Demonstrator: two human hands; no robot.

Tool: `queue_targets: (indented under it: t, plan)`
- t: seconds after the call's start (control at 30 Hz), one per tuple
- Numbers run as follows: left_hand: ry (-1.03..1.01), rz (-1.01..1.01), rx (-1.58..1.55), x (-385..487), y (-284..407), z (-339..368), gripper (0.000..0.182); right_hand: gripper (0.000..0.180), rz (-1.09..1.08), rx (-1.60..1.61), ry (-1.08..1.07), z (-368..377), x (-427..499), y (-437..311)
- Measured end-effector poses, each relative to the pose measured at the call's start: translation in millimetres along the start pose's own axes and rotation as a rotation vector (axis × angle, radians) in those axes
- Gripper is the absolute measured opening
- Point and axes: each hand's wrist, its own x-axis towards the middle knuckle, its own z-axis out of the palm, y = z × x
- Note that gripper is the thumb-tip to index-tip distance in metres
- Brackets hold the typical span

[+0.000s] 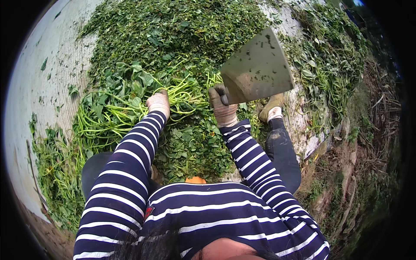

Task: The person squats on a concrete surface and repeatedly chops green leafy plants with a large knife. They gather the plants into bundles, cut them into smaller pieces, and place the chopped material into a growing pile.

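Observation:
My left hand point(159, 102), in a work glove, is closed on a bundle of long green leafy vine stems point(183, 92). The stems trail to the left below the arm, and their ends point right. My right hand point(222, 105), gloved too, grips a broad metal cleaver point(258, 68) by its handle, which the fingers mostly hide. The blade is raised to the upper right, with bits of leaf stuck on it. Chopped greens point(182, 35) lie in a wide heap beyond both hands, and more lie between my legs.
Uncut vines lie at the right point(325, 61) and lower left point(58, 182). Pale ridged concrete point(48, 81) with scattered leaves is at the left. My shoe point(272, 105) stands right of the cleaver. Dry stalks and a rough earth bank point(351, 169) lie farther right.

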Motion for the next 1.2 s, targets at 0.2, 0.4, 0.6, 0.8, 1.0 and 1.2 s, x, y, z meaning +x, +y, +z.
queue_targets:
  t: [0.2,0.4,0.6,0.8,1.0,1.2]
  plan:
    - [-0.034,0.007,-0.045,1.3,0.0,-3.6,0.040,0.045,0.408,-0.714,-0.308,-53.6,-9.6,74.1]
    - [-0.038,-0.013,0.017,4.3,3.3,-9.6,0.033,0.014,-0.352,0.348,0.084,-63.7,45.6,-92.2]
    - [-0.096,-0.012,-0.030,4.4,4.4,-10.2,0.035,0.037,0.694,-0.851,-0.458,4.2,-102.4,69.8]
    - [-0.152,-0.027,-0.109,10.0,2.4,-16.8,0.047,0.019,0.107,0.027,-0.047,-37.7,-15.9,30.2]
    - [-0.100,-0.006,-0.033,7.5,5.6,-10.1,0.055,0.020,-0.377,0.354,0.272,-25.9,19.8,-95.0]
    - [-0.048,-0.002,-0.037,7.5,2.2,-7.3,0.038,0.046,0.672,-0.686,-0.407,20.4,-105.8,108.1]
